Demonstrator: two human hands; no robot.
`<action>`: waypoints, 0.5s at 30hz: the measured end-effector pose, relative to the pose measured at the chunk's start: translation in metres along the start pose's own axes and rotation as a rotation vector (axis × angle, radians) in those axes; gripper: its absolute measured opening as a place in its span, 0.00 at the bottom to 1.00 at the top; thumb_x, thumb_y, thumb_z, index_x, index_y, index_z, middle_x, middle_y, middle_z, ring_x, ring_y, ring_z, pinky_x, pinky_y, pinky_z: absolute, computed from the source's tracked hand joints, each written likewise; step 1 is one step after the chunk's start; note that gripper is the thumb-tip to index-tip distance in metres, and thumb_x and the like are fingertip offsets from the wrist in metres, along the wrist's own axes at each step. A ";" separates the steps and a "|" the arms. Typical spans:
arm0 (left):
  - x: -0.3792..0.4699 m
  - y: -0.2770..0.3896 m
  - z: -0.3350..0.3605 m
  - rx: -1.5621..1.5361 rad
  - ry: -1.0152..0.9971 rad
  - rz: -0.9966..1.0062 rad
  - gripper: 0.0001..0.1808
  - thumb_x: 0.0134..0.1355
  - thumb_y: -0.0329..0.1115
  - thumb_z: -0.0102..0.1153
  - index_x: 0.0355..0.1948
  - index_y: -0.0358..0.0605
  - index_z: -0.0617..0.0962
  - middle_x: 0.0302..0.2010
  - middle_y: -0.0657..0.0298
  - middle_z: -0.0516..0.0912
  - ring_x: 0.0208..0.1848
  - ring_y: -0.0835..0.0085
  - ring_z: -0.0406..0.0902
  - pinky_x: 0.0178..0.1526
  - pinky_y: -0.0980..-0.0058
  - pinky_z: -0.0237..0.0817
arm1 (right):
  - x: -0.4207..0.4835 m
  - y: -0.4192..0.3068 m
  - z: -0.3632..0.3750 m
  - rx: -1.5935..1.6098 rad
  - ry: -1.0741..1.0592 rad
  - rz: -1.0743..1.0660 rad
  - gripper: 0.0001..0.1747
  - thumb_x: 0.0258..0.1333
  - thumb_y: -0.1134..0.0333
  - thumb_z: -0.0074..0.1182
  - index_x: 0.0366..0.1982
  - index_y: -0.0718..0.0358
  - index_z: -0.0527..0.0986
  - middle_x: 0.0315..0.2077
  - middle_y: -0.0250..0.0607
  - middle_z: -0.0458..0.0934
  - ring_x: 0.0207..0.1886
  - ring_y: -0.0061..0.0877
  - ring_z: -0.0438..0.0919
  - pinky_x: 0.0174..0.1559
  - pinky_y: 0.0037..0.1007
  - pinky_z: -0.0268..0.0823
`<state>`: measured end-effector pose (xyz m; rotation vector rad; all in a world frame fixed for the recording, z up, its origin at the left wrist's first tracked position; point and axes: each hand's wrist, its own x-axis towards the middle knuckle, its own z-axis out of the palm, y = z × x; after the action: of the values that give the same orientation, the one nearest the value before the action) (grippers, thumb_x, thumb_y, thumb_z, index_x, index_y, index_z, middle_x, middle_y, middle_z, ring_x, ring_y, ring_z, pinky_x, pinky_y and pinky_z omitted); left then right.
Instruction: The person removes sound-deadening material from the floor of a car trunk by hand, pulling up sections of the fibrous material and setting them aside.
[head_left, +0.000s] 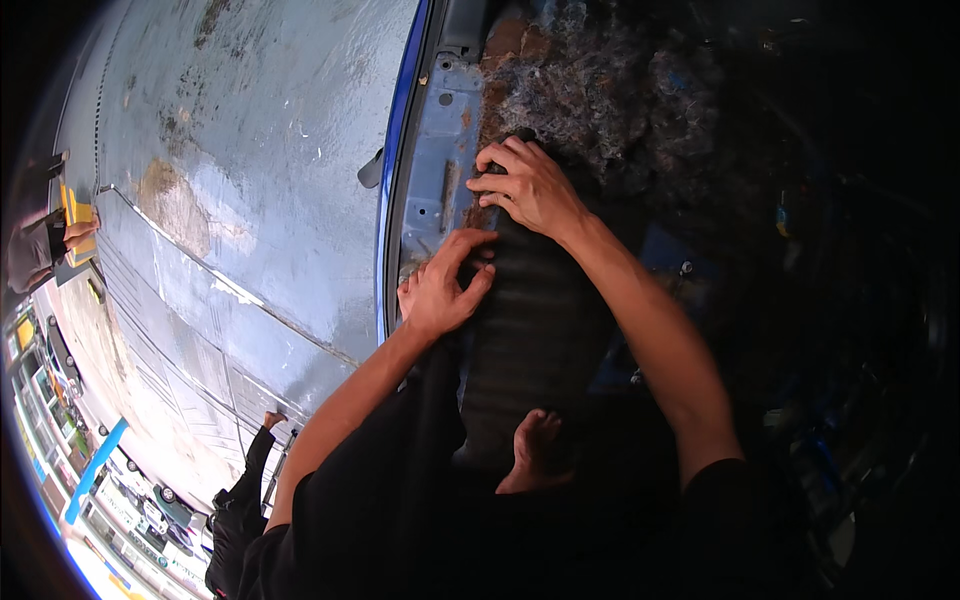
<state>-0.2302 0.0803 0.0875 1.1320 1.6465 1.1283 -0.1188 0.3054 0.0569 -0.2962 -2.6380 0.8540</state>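
My right hand (532, 187) is bent over the edge of a dark ribbed mat (540, 300) in a vehicle's footwell, with black material showing between its fingers. Its thumb side lies near the inner border of a bare, light-blue metal door sill (442, 135), which carries rust spots and holes. Closer to my body, my left hand (450, 285) rests over the sill, its thumb and forefinger spread apart with nothing visible between them. Its other fingers are partly hidden. Beyond my right hand lies matted grey fibrous padding (585, 97), brown and ragged along the sill.
A blue body edge with a black rubber door seal (394, 187) runs along the sill. Outside is a stained grey floor (255, 150). A bare foot (532, 442) rests on the mat. Another person (37, 247) is by a yellow object (77, 225) at far left. The right side is very dark.
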 end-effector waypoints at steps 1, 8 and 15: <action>0.000 -0.001 0.000 -0.006 -0.015 -0.019 0.25 0.73 0.27 0.67 0.70 0.41 0.83 0.60 0.55 0.85 0.55 0.63 0.89 0.62 0.64 0.79 | 0.000 0.000 0.003 -0.013 -0.057 0.034 0.17 0.59 0.67 0.78 0.51 0.54 0.90 0.50 0.30 0.85 0.56 0.36 0.82 0.61 0.43 0.76; -0.003 -0.001 -0.001 0.020 -0.026 -0.032 0.24 0.73 0.26 0.67 0.69 0.40 0.83 0.58 0.55 0.86 0.55 0.65 0.90 0.62 0.65 0.78 | 0.019 -0.004 0.015 -0.264 0.012 -0.074 0.07 0.70 0.70 0.69 0.38 0.60 0.80 0.44 0.37 0.79 0.52 0.37 0.82 0.57 0.44 0.77; -0.004 -0.001 0.000 -0.001 -0.024 -0.047 0.24 0.74 0.26 0.66 0.70 0.39 0.82 0.59 0.54 0.85 0.56 0.64 0.88 0.64 0.66 0.76 | 0.021 0.005 -0.006 -0.035 0.032 0.002 0.14 0.69 0.65 0.72 0.54 0.57 0.86 0.51 0.37 0.81 0.55 0.40 0.82 0.60 0.46 0.79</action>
<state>-0.2294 0.0767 0.0868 1.0963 1.6458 1.0820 -0.1350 0.3184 0.0638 -0.3185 -2.6257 0.7976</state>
